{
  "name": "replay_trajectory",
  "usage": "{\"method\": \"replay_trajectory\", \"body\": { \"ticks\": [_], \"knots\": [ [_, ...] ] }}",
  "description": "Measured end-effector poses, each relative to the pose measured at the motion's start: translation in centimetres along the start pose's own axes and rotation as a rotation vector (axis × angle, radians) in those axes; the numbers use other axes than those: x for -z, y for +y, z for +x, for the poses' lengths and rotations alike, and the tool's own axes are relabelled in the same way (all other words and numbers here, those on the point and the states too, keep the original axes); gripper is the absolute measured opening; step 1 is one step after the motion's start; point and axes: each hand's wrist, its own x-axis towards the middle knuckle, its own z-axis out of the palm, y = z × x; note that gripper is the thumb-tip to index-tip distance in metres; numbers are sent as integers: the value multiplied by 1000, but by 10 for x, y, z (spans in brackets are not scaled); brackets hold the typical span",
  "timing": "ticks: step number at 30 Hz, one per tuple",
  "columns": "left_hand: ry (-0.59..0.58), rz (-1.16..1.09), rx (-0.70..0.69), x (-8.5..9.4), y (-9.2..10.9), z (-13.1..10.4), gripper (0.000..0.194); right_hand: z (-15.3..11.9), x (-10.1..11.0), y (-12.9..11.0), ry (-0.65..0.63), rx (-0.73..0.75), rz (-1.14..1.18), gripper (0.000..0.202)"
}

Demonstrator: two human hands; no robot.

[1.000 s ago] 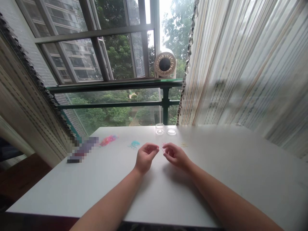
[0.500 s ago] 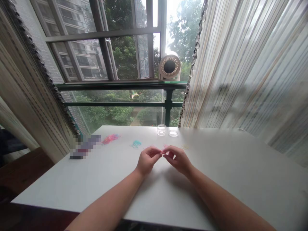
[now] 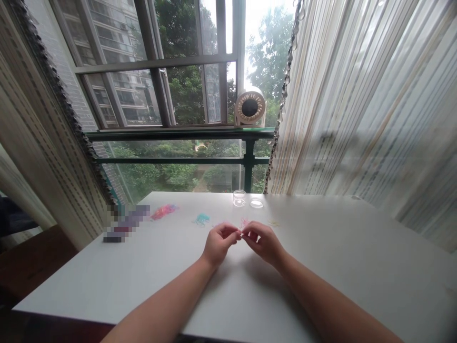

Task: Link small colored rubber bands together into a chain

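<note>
Above the white table (image 3: 143,276), my left hand (image 3: 219,244) and my right hand (image 3: 263,240) meet fingertip to fingertip. Each is closed in a pinch. Whatever lies between the fingertips is too small to make out. Just beyond the right fingers is a little heap of thin pink pieces (image 3: 244,222). Faint pale purple pieces (image 3: 217,223) show behind the left hand, partly covered by it. A few thin yellow pieces (image 3: 273,222) lie past the right hand. Left of the hands sits a small teal heap (image 3: 202,218).
A clear round container (image 3: 239,198) stands at the table's back edge, with a clear flat lid or dish (image 3: 256,204) beside it. Farther left lies a pink and multicoloured pile (image 3: 164,212), next to a blurred-out item (image 3: 126,224). Behind are a railing (image 3: 178,136) and a white fan (image 3: 250,107).
The whole view has shifted, so everything sits slightly lower in the picture. My hands stay together in the same pinch, with only a slight shift of the fingers.
</note>
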Motion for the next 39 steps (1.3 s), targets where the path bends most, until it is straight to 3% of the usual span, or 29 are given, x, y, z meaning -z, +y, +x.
{"method": "replay_trajectory", "body": {
  "ticks": [7,18,39],
  "knots": [
    [-14,24,-24,2,0,0,22,0,0,1,-36,-7,-62,6],
    [-88,307,-140,2,4,-4,15,-3,-4,14,-162,-108,-33,5],
    [-102,414,-164,8,3,-2,18,-6,-1,6,-260,-169,38,3]
  ]
}}
